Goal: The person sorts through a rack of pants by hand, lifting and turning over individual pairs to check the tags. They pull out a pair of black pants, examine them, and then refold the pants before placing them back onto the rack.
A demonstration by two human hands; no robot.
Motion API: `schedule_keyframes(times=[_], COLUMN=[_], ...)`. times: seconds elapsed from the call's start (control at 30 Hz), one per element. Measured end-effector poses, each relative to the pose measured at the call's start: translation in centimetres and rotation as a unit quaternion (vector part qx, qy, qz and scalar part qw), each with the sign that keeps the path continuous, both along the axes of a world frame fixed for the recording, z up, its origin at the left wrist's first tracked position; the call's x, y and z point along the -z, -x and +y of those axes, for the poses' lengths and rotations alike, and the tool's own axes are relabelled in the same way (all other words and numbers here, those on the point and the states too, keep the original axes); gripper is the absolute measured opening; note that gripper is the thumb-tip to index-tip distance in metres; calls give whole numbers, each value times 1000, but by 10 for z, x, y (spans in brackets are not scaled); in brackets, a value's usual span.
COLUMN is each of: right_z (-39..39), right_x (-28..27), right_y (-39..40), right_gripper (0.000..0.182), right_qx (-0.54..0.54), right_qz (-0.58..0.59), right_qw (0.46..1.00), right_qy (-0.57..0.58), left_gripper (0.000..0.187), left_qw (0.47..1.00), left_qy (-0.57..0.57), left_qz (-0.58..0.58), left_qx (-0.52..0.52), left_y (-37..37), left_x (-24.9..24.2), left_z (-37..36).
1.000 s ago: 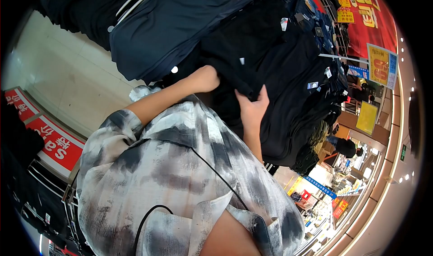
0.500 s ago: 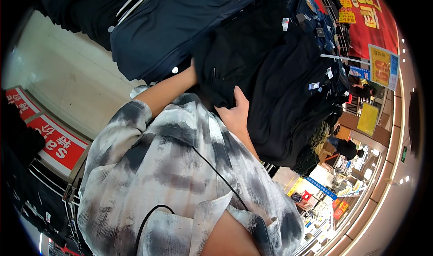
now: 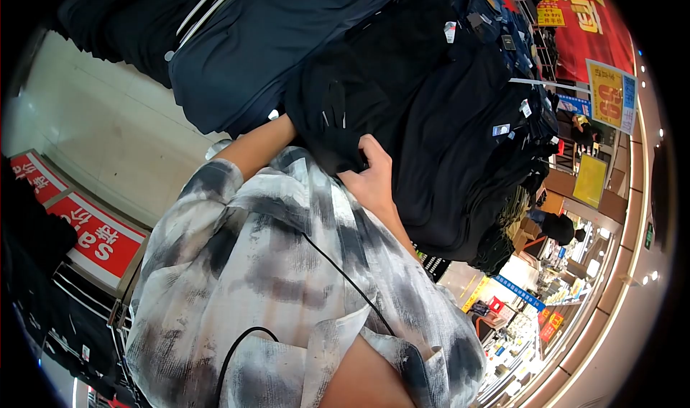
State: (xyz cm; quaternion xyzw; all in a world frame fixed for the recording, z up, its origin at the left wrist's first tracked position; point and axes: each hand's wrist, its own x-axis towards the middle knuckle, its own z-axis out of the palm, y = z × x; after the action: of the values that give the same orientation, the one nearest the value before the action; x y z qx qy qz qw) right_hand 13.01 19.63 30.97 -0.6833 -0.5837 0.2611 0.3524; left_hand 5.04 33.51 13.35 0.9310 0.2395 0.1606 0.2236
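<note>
Black trousers are bunched up in front of my chest, with small shiny metal bits showing near their top edge. My right hand pinches that edge between its thumb and curled fingers. On the other side, my left hand reaches in under the cloth; only the wrist shows, and its fingers are hidden. Dark navy trousers hang just beyond my left hand. More black trousers lie layered to the right of my right hand, some with white paper tags.
Red sale signs stand low at the left above another rack of dark clothes. Pale floor shows between the racks. A yellow price sign hangs at the right, and a person in dark clothes is farther off.
The bunched trousers and both hands have shifted slightly left in view. The left hand has sunk deeper behind the cloth, and the right hand's fingers have curled more.
</note>
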Motion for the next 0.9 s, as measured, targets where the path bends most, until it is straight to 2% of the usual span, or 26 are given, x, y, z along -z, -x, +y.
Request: schedule_keyframes(times=[0.1, 0.2, 0.3, 0.33, 0.37, 0.43, 0.47, 0.53, 0.63, 0.7, 0.73, 0.83, 0.9], right_z=[1, 6, 7, 6, 4, 0, -3, -6, -5, -7, -12, -31, -46], right_x=[10, 1, -9, -11, -12, -15, -17, -22, -14, 11, 23, 57, 78], right_y=[-12, -27, -41, -46, -53, -64, -69, -79, -97, -115, -125, -145, -154], right_gripper=[29, 24, 28, 28, 29, 28, 28, 27, 28, 31, 33, 38, 46], right_qx=[54, 133, 171, 173, 175, 186, 197, 212, 185, 200, 206, 239, 249], right_qz=[31, 117, 142, 124, 105, 113, 142, 173, 148, 157, 161, 188, 194], right_qw=[998, 984, 975, 977, 979, 976, 970, 961, 967, 958, 952, 934, 922], right_qy=[-12, -8, 2, 2, 1, -6, 4, 37, 91, 135, 158, 189, 224], left_gripper=[55, 55, 52, 57, 58, 61, 57, 54, 41, 35, 39, 43, 42], left_qw=[999, 982, 885, 889, 883, 845, 871, 890, 922, 958, 971, 993, 991], left_qy=[42, 187, 440, 351, 415, 531, 483, 435, 336, 246, 210, 109, 124], left_qz=[-2, 11, 107, 163, 120, 30, 83, 133, 193, 135, 79, -34, -43], left_qx=[2, 24, 111, 245, 184, 59, 26, 19, -14, -65, -77, -28, 21], left_y=[4, 12, 30, 22, 30, 60, 69, 78, 77, 70, 66, 57, 47], left_x=[-10, -39, -109, -91, -89, -131, -148, -157, -136, -96, -74, -34, -16], left_z=[-1, -2, 3, 9, 5, -6, -6, -2, 5, 4, 4, 9, 9])
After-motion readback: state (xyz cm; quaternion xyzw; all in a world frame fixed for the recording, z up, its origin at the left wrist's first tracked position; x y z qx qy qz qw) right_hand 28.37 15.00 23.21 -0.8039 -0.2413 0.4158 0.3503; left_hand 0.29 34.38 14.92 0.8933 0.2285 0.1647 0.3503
